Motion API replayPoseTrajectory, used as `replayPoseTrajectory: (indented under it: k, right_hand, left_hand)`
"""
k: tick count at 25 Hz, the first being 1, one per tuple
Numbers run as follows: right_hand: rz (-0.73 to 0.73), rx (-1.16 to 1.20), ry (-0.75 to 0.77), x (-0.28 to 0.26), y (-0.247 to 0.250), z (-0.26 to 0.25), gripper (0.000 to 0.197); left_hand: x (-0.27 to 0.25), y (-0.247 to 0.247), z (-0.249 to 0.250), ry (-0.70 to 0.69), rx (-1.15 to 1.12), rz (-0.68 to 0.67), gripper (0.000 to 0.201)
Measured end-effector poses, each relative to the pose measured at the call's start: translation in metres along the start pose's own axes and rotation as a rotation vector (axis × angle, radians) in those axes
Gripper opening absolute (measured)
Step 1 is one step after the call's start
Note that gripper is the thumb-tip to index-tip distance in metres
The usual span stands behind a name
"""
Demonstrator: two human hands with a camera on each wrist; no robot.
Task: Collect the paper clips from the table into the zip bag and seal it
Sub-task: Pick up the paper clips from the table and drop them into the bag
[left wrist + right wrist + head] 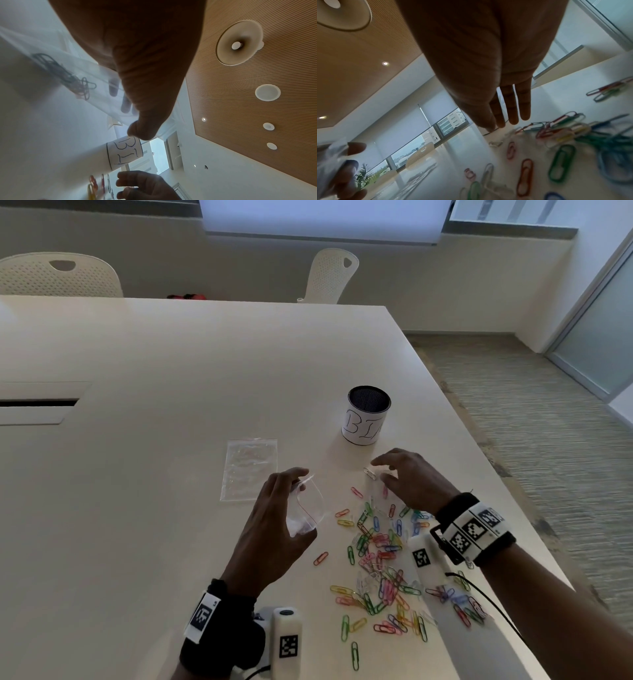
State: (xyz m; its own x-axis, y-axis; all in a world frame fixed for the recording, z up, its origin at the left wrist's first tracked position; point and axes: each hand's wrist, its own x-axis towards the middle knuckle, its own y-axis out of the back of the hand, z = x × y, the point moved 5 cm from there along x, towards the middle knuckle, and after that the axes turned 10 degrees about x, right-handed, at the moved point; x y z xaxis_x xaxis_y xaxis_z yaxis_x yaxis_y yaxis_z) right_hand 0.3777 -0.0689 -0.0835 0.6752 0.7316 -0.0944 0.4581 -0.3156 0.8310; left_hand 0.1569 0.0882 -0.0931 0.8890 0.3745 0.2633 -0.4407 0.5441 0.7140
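From the head view, the left hand point(274, 529) grips the zip bag point(306, 510) with its mouth open above the desk point(154, 364), while the right hand point(411, 477) hovers with fingers spread over a white clip beyond the scattered paper clips point(383, 563). The left wrist view shows a few clips already in the bag. The right wrist view shows straight, empty fingers point(511, 108), so most collecting and the sealing look left to do.

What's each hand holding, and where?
Left hand grips the zip bag near its open top. Right hand holds nothing, fingers straight above the paper clips.
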Motion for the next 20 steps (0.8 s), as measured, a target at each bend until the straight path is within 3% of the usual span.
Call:
replayPoseTrajectory:
  k: [3,12,13,17,20]
  right_hand:
    - [-0.096,-0.064,0.025,0.000,-0.011,-0.002,0.042]
    - [-0.255,0.033,0.080,-0.031,-0.015,-0.023,0.030]
    - [-0.256,0.044,0.074,-0.033,-0.013,-0.024,0.037]
    - [-0.285,-0.138,0.003,-0.041,-0.010,-0.020,0.095]
    - [-0.326,-0.186,0.006,-0.047,-0.019,-0.021,0.096]
  left_hand:
    - [-0.001,0.000,-0.001,-0.006,-0.002,0.001,0.082]
    - [0.000,-0.001,-0.002,0.005,-0.001,-0.009,0.082]
    - [0.000,-0.001,-0.002,0.005,-0.003,-0.011,0.081]
    - [0.000,0.000,-0.002,0.004,0.001,-0.011,0.081]
    - [0.000,0.000,-0.001,0.000,0.008,-0.008,0.081]
